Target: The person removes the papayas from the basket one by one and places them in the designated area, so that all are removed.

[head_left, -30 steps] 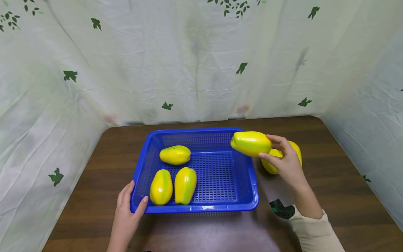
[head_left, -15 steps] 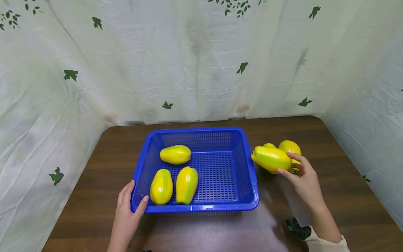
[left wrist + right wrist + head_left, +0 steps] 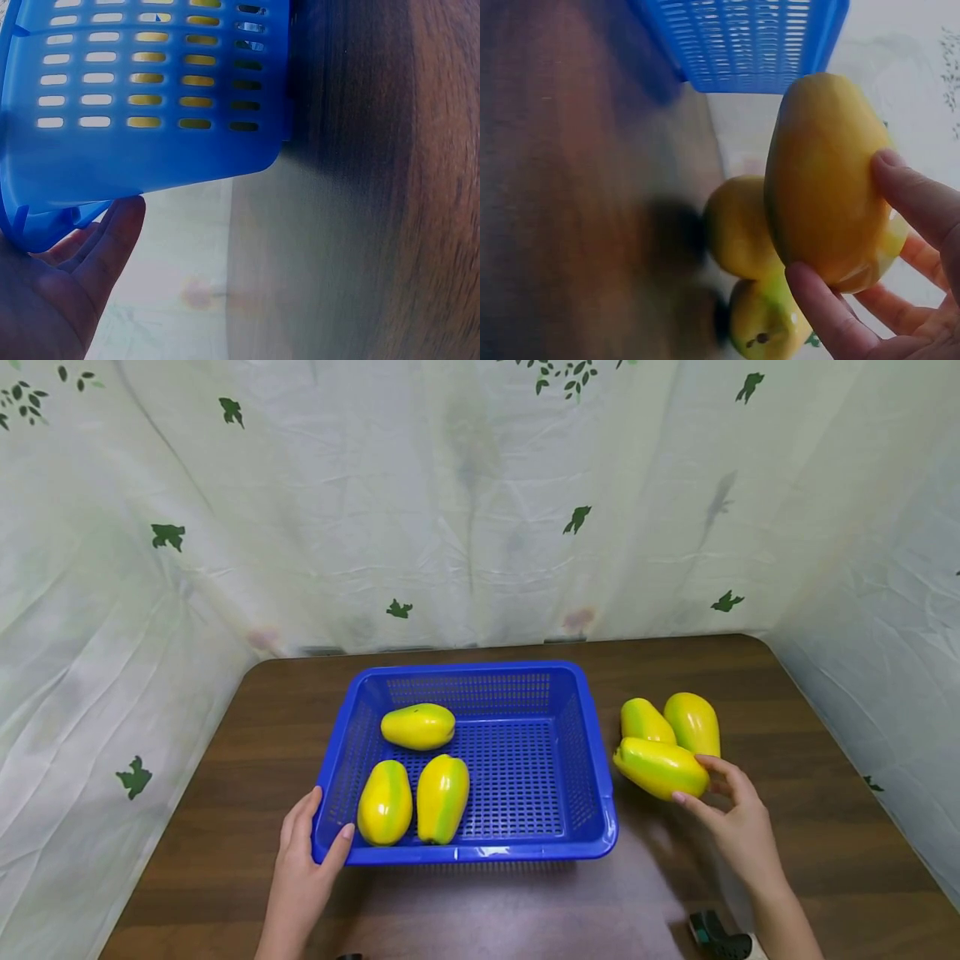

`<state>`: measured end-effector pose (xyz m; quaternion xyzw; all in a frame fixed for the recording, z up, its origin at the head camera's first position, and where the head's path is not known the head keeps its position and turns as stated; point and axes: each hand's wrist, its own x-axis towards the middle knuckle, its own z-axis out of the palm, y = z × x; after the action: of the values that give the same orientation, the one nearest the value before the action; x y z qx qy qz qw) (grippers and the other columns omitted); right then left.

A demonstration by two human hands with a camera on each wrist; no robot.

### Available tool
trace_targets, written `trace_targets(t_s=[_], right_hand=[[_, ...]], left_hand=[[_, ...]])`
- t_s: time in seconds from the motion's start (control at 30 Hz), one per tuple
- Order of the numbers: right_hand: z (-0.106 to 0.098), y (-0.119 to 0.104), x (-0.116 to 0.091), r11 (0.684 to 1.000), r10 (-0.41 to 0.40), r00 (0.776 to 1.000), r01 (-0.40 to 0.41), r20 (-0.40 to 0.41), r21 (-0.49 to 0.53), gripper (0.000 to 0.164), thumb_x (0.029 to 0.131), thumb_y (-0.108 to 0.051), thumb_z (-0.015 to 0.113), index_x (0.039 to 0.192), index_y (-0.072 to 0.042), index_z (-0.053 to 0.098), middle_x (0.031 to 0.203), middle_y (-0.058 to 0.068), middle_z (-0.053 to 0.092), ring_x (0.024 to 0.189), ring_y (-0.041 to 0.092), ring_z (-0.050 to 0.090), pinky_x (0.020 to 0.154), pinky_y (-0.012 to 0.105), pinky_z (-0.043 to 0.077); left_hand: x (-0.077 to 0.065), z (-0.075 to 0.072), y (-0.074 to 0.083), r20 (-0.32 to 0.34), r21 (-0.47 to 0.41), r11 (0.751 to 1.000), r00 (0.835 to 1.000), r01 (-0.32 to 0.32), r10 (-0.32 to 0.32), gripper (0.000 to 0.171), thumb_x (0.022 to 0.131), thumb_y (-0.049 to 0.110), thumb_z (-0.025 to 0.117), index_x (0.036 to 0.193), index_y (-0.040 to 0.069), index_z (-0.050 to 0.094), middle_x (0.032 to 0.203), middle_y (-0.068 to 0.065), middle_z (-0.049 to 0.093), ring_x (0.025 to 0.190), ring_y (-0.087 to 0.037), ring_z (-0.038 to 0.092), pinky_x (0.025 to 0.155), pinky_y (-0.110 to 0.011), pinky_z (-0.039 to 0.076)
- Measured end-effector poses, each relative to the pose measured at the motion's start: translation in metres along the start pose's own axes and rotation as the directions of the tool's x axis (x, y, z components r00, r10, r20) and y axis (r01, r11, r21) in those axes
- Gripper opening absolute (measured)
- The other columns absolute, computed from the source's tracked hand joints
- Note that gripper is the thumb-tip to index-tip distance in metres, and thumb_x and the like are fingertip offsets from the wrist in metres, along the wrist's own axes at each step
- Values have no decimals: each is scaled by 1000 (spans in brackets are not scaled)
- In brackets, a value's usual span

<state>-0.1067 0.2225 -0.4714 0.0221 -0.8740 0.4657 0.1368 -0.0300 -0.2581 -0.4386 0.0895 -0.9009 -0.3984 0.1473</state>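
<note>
My right hand (image 3: pixel 738 827) holds a yellow papaya (image 3: pixel 660 768) with a green streak, pinched at one end between thumb and fingers. In the right wrist view this papaya (image 3: pixel 829 184) is lifted off the table. Behind it lie two more papayas, a left one (image 3: pixel 643 720) and a right one (image 3: pixel 692 722), to the right of the blue plastic basket (image 3: pixel 517 855). My left hand (image 3: pixel 303 868) grips the basket's front left corner, thumb at the front rim and fingers along the left side. Inside the basket, three papayas (image 3: pixel 417 727) rest toward the left.
The brown wooden table (image 3: pixel 225 802) carries everything. A pale curtain (image 3: pixel 472 527) with green leaf and bird shapes hangs behind and at both sides. A black wrist device (image 3: pixel 716 935) sits by my right wrist.
My right hand has carried the papaya from over the basket's right rim, rightward and down toward the two papayas on the table. The left hand keeps its place on the basket.
</note>
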Motion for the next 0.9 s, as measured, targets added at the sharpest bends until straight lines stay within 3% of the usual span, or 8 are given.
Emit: trace_targets(t_s=[0.3,0.5,0.9], right_hand=[[7,-14,-9,998,17,999,-15,30,-66,52,74,-17,74,120,-5,50,114,11,48,88,16,45,60,13,45],[15,-11,-10,992,34,998,-27,51,-124,51,74,-23,74,118,-8,52,111,13,48,86,26,48,64,24,43],[26,-12,-8,992,103,990,-95,97,-85,56,77,-31,71,120,-7,46,109,15,41,92,27,45,64,20,45]], left_hand=[[0,0,0,-4,-6,1000,1000,-7,7,63,84,20,63,136,-1,33,134,-19,29,114,-38,35,90,-59,31],[0,0,0,-6,-8,1000,1000,-12,12,63,84,20,62,136,-1,32,134,-19,29,114,-38,35,90,-60,31],[0,-1,1,-6,-5,1000,1000,-7,7,63,85,20,62,136,0,33,135,-19,29,113,-37,36,90,-59,31]])
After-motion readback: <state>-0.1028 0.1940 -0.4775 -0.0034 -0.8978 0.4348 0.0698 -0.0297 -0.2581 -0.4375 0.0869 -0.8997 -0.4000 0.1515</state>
